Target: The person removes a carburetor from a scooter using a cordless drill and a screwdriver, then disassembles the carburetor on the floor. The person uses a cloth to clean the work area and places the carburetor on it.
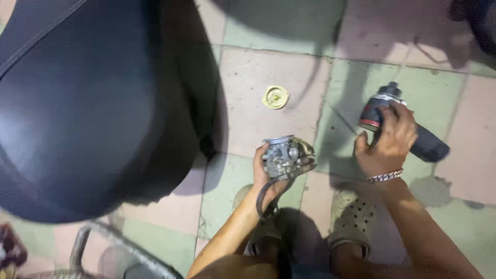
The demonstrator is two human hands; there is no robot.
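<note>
1. The left hand [269, 173] is curled under a grey metal carburettor [283, 155], fingers clamped around its lower body, thumb up its left side. The part sits low in the middle of the scene, held above the tiled floor [248, 93]. A dark cable [262, 195] loops down from it along the wrist.
2. The right hand [387, 144] is closed over a dark power tool [408, 129], fingers wrapped across its middle. The tool lies at a slant, its red-banded nose pointing far-left and its black grip end pointing near-right. I cannot tell whether it rests on the floor or is lifted. A chain bracelet [385, 176] circles that wrist.
3. Between the two hands is a narrow strip of bare tile; they are near each other but apart.
4. A large dark motorcycle seat [88, 103] fills the left side. Its edge comes close to the carburettor, so room to the left is tight.
5. Farther off, a small yellow round cap [275, 97] lies alone on a pink tile, with open floor around it.
6. Near, the person's feet in pale perforated clogs [351, 217] stand right below the hands.
7. A grey metal tube [108, 243] curves across the near-left corner.
</note>
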